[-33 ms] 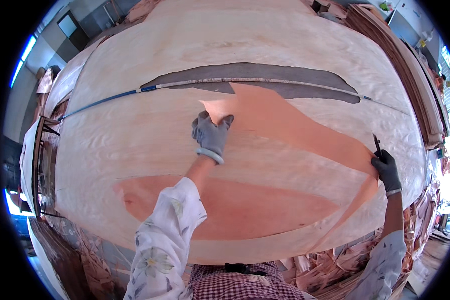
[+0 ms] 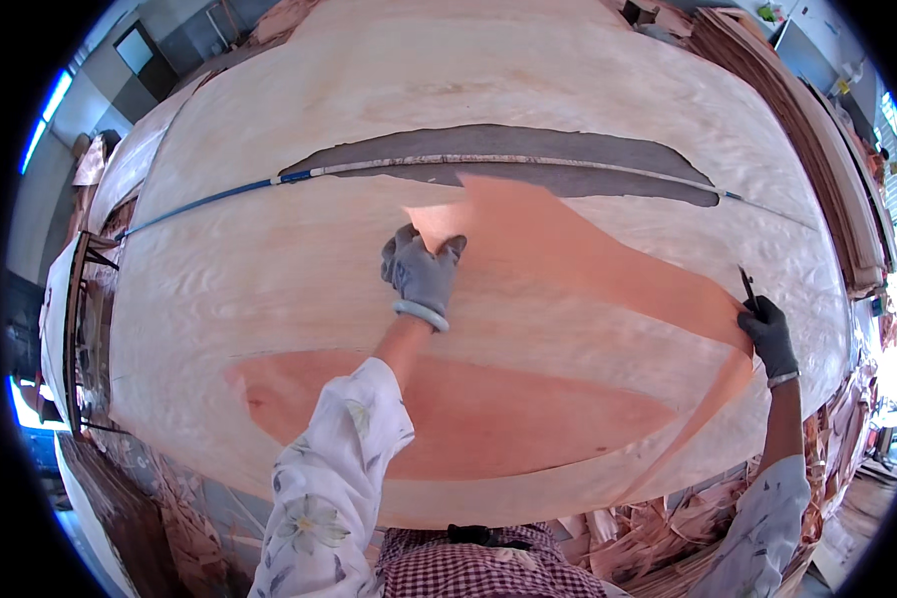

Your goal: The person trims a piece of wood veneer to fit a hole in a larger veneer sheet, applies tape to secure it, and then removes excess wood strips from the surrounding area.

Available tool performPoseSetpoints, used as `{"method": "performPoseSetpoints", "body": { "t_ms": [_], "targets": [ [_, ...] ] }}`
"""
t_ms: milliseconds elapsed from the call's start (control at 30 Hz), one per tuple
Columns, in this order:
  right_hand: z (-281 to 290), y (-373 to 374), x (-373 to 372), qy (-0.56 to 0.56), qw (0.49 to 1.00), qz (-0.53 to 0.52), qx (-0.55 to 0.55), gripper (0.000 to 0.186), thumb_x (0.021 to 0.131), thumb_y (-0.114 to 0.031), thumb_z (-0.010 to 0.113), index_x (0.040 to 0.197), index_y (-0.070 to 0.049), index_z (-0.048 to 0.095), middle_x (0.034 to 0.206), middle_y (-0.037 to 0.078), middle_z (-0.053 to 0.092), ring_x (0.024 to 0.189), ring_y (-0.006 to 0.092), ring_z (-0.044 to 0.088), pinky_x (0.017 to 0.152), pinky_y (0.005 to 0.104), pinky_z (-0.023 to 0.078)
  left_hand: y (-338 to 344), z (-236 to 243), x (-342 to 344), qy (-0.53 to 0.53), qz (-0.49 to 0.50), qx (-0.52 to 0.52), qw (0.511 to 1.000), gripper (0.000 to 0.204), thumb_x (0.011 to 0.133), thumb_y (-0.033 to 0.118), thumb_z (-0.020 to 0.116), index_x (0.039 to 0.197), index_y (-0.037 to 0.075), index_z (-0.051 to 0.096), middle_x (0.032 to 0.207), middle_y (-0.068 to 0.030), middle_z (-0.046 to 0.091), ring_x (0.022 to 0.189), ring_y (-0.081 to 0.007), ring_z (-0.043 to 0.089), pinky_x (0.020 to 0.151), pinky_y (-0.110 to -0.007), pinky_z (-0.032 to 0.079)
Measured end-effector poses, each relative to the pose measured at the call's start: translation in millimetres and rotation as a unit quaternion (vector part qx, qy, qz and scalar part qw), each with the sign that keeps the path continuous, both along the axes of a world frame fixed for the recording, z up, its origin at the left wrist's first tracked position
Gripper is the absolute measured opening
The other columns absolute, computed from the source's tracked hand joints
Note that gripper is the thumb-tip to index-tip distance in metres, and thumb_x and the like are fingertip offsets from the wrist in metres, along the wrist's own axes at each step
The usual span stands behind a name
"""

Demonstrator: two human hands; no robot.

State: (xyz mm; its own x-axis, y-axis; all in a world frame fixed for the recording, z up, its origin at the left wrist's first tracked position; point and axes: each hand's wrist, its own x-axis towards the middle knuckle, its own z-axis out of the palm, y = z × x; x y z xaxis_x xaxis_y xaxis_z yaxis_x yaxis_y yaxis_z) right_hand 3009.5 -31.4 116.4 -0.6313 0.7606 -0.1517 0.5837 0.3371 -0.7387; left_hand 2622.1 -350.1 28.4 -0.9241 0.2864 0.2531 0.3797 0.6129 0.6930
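Observation:
A long, thin strip of orange-brown wood veneer (image 2: 588, 244) is stretched between my gloved hands, over a pale veneer sheet (image 2: 319, 279). Its left end is pinched between the thumb and fingers of my left hand (image 2: 422, 267). My right hand (image 2: 770, 334) closes on its right end and also grips a slim dark tool (image 2: 747, 287), which looks like a knife and points up. From there a narrow tail of veneer hangs down toward me. Beyond the strip, a ragged dark gap (image 2: 608, 154) opens in the pale sheet. Nearer me lies a reddish, leaf-shaped patch (image 2: 468, 414).
A thin pole (image 2: 409, 161), blue at its left part, lies across the dark gap. Stacked veneer sheets (image 2: 777, 130) stand along the right side. Torn veneer scraps (image 2: 648, 523) are heaped below the near edge. A dark metal stand (image 2: 82, 329) is at the left.
The left part of the veneer strip has come slightly nearer to me, and its upper tip covers less of the dark gap. Both hands keep their hold and have barely moved.

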Motion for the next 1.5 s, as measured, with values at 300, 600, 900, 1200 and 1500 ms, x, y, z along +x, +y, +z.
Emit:
{"method": "performPoseSetpoints", "body": {
  "t_ms": [300,600,900,1200,1500],
  "targets": [
    [-43,33,-34,-0.007,0.988,0.039,0.147,0.026,0.074,-0.013,0.063,0.096,0.001,0.058,0.090,0.010,0.059,0.070,0.0166,0.056,0.067,0.0299,0.045,2,-22,14,0.098,0.100,-0.093,0.986,0.061,0.061,0.036,0.078,0.108,0.003,0.057,0.124,-0.0135,0.047,0.116,-0.0330,0.039,0.093,-0.046,0.031],
    [-27,-27,-117,0.029,0.957,0.140,0.254,0.022,0.088,-0.017,0.051,0.105,-0.004,0.054,0.083,0.019,0.060,0.072,0.0338,0.060,0.064,0.0423,0.047,4,-23,9,0.108,-0.154,-0.151,0.970,0.030,0.075,0.012,0.063,0.105,0.011,0.060,0.113,-0.0093,0.054,0.104,-0.0286,0.050,0.085,-0.042,0.040],
    [-53,-155,-275,-0.191,0.856,0.399,0.267,0.023,0.091,-0.028,0.044,0.095,-0.008,0.054,0.070,0.013,0.064,0.068,0.0323,0.063,0.061,0.0453,0.046,4,-39,-21,-0.041,-0.205,0.043,0.977,0.030,0.071,-0.006,0.059,0.099,0.004,0.061,0.096,-0.0142,0.059,0.091,-0.0306,0.056,0.080,-0.038,0.045],
    [-53,-156,-268,-0.258,0.828,0.431,0.248,0.024,0.092,-0.030,0.043,0.103,-0.011,0.053,0.079,0.011,0.067,0.076,0.0297,0.065,0.072,0.0450,0.045,8,-45,0,0.064,-0.104,-0.056,0.991,0.027,0.075,0.014,0.065,0.100,0.007,0.059,0.099,-0.0125,0.057,0.093,-0.0329,0.052,0.081,-0.041,0.042],
    [-38,-60,-209,-0.389,0.755,0.433,0.302,0.025,0.092,-0.034,0.044,0.107,-0.019,0.055,0.081,0.008,0.067,0.080,0.0275,0.065,0.084,0.0504,0.034,23,-18,17,-0.008,-0.055,-0.141,0.988,0.054,0.067,0.036,0.076,0.108,0.009,0.053,0.113,-0.0117,0.049,0.102,-0.0329,0.046,0.085,-0.043,0.039]
  ]
}}
